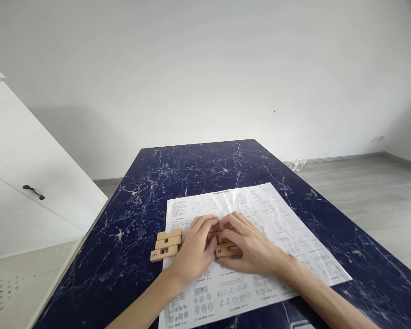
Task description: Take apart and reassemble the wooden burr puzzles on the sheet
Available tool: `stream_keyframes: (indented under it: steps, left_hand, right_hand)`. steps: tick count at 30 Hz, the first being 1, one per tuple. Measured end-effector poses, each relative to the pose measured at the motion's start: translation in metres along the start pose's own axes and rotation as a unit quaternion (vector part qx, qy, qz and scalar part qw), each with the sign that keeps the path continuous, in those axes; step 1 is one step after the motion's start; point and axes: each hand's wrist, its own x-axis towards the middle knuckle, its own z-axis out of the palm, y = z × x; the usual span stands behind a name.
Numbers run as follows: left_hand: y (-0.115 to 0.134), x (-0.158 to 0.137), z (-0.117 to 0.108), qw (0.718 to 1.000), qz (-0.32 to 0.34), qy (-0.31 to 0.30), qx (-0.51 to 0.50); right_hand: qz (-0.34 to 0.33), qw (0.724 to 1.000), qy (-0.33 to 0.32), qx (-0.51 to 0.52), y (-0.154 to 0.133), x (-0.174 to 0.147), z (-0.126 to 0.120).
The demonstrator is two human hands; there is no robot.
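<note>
Two bare hands, one blue marbled table [198, 167], one printed sheet [233, 290] lying on it, creased toward its far edge and covered in small diagrams. Wooden pieces, count: three at left plus at least one between the hands. Right hand [250, 242]: curled round the block marked 2 [223, 251], thumb along its near side, fingers bent over the far side; one slot visible in this block, which sits above the middle of the sheet. Left hand [197, 242]: fingers bent, tips meeting those of the right hand just left of the block; some wood shows between them, but cannot tell whether this hand grips it or only steadies it. Group of three at left, beside the left hand and overlapping the sheet's left edge, ordered near to far: block marked 3 [166, 252], middle block [168, 242], far block [169, 234]; all three lie close together, with small dark gaps between. Surroundings: one white cabinet [37, 146] at left with one black handle [34, 192]; one pale wall [205, 82] beyond the table; grey floor [363, 192] at right
</note>
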Motion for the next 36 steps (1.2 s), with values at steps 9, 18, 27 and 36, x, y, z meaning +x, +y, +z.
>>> stream_keyframes:
  steps: [9,18,27,36]
  left_hand:
    - [0.0009,0.0,0.0005,1.0,0.011,0.004,0.002]
    - [-0.0017,0.0002,0.0016,1.0,0.015,0.005,0.015]
    - [0.0022,0.0003,-0.0006,1.0,0.022,0.006,0.006]
    - [0.0018,-0.0003,-0.0009,1.0,0.013,0.007,-0.024]
  right_hand:
    - [-0.017,1.0,0.013,-0.005,0.0043,-0.0002,-0.003]
    - [-0.01,1.0,0.014,0.025,0.0025,0.0011,-0.0005]
    - [0.004,0.998,0.003,0.058,0.0042,0.0007,0.0008]
    - [0.032,0.989,0.041,0.141,0.0069,0.0017,-0.0013]
